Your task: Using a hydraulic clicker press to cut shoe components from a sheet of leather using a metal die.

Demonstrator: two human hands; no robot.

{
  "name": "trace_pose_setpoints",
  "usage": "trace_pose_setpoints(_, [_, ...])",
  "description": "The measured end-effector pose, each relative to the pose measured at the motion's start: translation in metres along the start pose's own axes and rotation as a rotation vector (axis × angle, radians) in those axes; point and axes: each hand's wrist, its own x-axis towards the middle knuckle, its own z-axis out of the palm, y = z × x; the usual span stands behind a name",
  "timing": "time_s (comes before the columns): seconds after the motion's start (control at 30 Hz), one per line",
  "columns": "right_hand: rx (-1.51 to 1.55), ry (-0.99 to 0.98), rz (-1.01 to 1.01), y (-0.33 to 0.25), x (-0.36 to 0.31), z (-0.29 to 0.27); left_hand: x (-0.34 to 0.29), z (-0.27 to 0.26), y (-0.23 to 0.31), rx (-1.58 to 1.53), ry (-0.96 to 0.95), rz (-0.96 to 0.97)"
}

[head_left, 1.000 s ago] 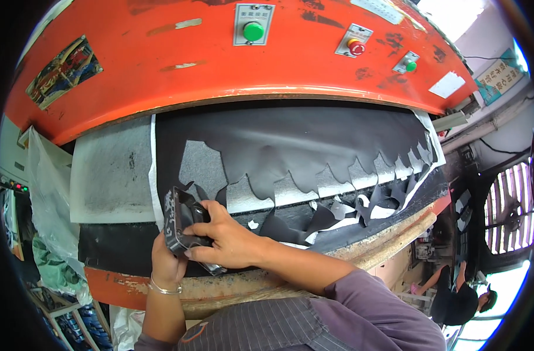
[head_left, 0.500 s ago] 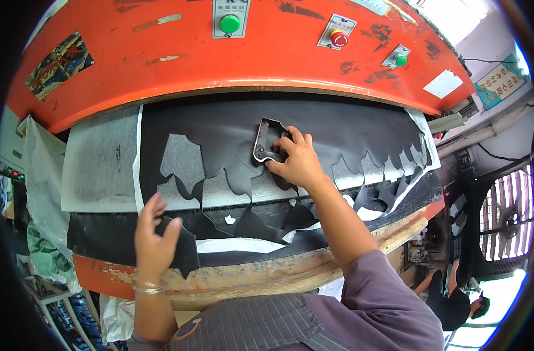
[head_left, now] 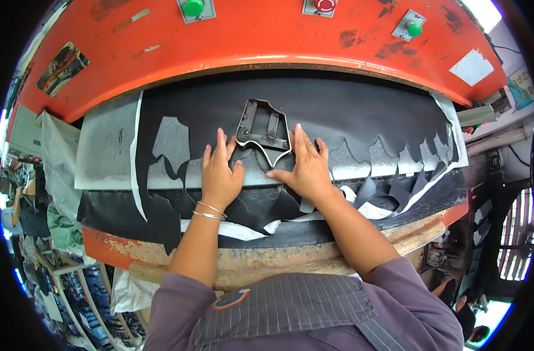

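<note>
A steel cutting die, an outline with one pointed corner and cross bars inside, lies on a black sheet that looks like leather or synthetic leather. My left hand rests just left of the die, fingers stretched and spread, the fingertips close to its lower left edge. On the other side my right hand is open too, its fingertips at the die's right edge and its thumb pointing in below the tip. Whether either hand presses on the die I cannot tell. Along the sheet's near edge run several cut-out gaps, showing a pale grey layer underneath.
Behind the sheet spans the red beam of a press, carrying green buttons and a red button. A worn wooden rail borders the near side. Clear plastic hangs at left. Another person is partly visible at lower right.
The die has turned, its pointed corner now toward me. My right hand has come off its grip to the die's edge. My left hand has moved right and forward, beside the die.
</note>
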Motion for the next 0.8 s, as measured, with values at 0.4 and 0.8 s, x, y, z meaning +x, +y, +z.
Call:
trace_pose_setpoints(0.4, [-0.061, 0.018, -0.066, 0.004, 0.0, -0.007, 0.001, -0.002, 0.01, 0.028, 0.001, 0.032])
trace_pose_setpoints(0.8, [0.796, 1.007, -0.031, 0.045, 0.026, -0.148, 0.024, -0.108, 0.044, -0.318, 0.492, 0.086])
